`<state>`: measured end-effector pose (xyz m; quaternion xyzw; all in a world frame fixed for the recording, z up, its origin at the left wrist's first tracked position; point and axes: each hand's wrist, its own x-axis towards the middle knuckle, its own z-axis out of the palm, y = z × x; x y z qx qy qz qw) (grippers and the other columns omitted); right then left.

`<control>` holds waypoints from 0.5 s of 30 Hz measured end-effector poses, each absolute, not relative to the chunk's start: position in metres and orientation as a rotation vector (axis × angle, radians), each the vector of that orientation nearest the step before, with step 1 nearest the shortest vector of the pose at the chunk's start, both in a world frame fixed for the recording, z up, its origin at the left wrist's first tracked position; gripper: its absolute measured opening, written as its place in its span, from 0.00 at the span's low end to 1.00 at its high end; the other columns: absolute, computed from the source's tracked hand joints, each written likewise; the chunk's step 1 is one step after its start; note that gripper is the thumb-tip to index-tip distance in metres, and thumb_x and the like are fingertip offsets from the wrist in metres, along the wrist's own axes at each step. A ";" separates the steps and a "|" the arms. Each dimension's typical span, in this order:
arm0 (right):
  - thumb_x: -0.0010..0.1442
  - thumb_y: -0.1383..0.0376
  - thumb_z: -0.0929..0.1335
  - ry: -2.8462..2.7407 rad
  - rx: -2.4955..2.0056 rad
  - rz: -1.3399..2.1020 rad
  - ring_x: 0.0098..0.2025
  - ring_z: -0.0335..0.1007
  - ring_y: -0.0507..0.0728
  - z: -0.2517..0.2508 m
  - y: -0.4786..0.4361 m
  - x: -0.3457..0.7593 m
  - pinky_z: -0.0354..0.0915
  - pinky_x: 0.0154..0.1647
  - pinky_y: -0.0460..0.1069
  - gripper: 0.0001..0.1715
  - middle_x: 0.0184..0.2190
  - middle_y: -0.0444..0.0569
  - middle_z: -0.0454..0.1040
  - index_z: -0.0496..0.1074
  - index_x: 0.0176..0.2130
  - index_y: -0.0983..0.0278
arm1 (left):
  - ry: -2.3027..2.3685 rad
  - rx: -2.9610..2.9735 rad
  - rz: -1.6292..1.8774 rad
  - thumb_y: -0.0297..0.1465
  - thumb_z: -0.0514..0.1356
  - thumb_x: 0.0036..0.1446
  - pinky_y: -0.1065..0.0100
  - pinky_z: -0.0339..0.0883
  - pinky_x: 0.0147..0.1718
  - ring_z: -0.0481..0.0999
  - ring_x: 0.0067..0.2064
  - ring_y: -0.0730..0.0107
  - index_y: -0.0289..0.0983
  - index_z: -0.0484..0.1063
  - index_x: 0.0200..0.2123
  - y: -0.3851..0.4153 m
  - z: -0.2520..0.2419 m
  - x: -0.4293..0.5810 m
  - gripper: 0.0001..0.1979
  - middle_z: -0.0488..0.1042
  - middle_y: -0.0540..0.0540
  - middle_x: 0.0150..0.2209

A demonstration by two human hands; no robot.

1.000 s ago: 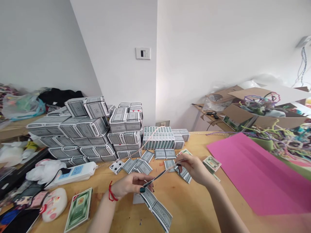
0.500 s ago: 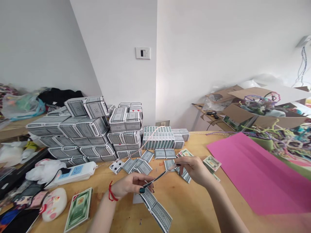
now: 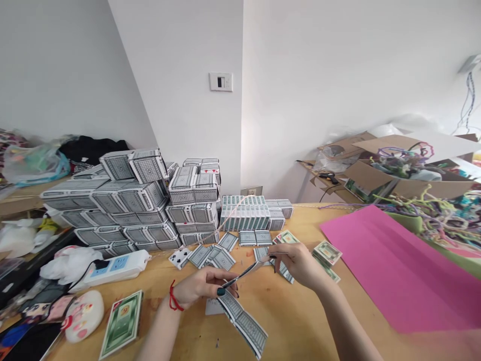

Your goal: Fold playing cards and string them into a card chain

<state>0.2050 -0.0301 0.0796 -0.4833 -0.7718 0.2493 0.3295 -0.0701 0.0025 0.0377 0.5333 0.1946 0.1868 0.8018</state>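
Your left hand point(image 3: 208, 287) is closed in a thumb-and-finger pinch on the near end of the card strip point(image 3: 246, 274); your right hand point(image 3: 295, 260) pinches the far end, so the strip spans the gap between them. Card panel point(image 3: 244, 323) hangs just below your left fingertips; they cover the joint, so can't tell if it's one piece with the strip. White piece point(image 3: 214, 308) under your left hand is mostly hidden. Both your forearms run out of frame. Strip: thin, bent, nearly edge-on, print unreadable. Panel: grey-patterned card backs, white borders. Beyond your left hand: flat loose cards point(image 3: 221, 257), then blocky card-covered stacks point(image 3: 130, 195). Left of it: flat green box point(image 3: 122, 323). Right of your right hand: smooth magenta sheet point(image 3: 398, 281), cut off at frame edge.
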 end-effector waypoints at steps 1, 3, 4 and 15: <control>0.53 0.77 0.57 -2.017 -1.273 0.649 0.24 0.70 0.52 0.080 -0.030 0.204 0.63 0.31 0.46 0.20 0.19 0.43 0.73 0.71 0.35 0.62 | 0.421 1.140 0.402 0.36 0.65 0.43 0.62 0.62 0.40 0.72 0.42 0.57 0.33 0.71 0.44 0.002 0.038 -0.070 0.23 0.74 0.39 0.39; 0.54 0.77 0.57 -2.016 -1.292 0.656 0.25 0.71 0.52 0.081 -0.031 0.202 0.63 0.31 0.46 0.19 0.20 0.44 0.75 0.70 0.36 0.62 | 0.435 1.139 0.408 0.35 0.64 0.43 0.62 0.62 0.40 0.72 0.41 0.57 0.33 0.70 0.45 0.002 0.038 -0.070 0.24 0.74 0.38 0.39; 0.54 0.76 0.57 -2.018 -1.303 0.666 0.26 0.71 0.52 0.082 -0.031 0.201 0.63 0.31 0.46 0.18 0.21 0.44 0.75 0.70 0.36 0.62 | 0.441 1.140 0.410 0.35 0.64 0.44 0.62 0.62 0.40 0.72 0.41 0.57 0.33 0.70 0.46 0.003 0.038 -0.070 0.24 0.74 0.38 0.39; 0.54 0.76 0.56 -2.025 -1.331 0.756 0.30 0.72 0.53 0.082 -0.032 0.189 0.62 0.33 0.46 0.17 0.25 0.44 0.76 0.68 0.35 0.62 | 0.490 1.140 0.410 0.34 0.64 0.43 0.64 0.61 0.39 0.72 0.41 0.58 0.32 0.70 0.46 0.003 0.035 -0.071 0.24 0.75 0.37 0.39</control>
